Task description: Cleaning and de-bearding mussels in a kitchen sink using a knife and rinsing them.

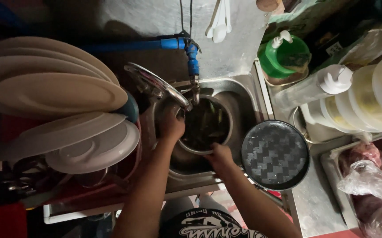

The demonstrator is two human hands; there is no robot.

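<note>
Head view: round steel bowl of dark green vegetables (205, 125) in steel sink (244, 94) under blue tap (192, 61), left hand (171, 126) curled on its far-left rim, right hand (217, 158) clasping near rim, both equally close.

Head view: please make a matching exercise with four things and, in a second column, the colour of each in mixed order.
Things:
1. tap pipe
2. soap pump bottle
3. stacked plates
4. patterned round dish

Colours:
A. green
B. black
C. blue
D. cream white

Pairs: 1-C, 2-A, 3-D, 4-B
</note>
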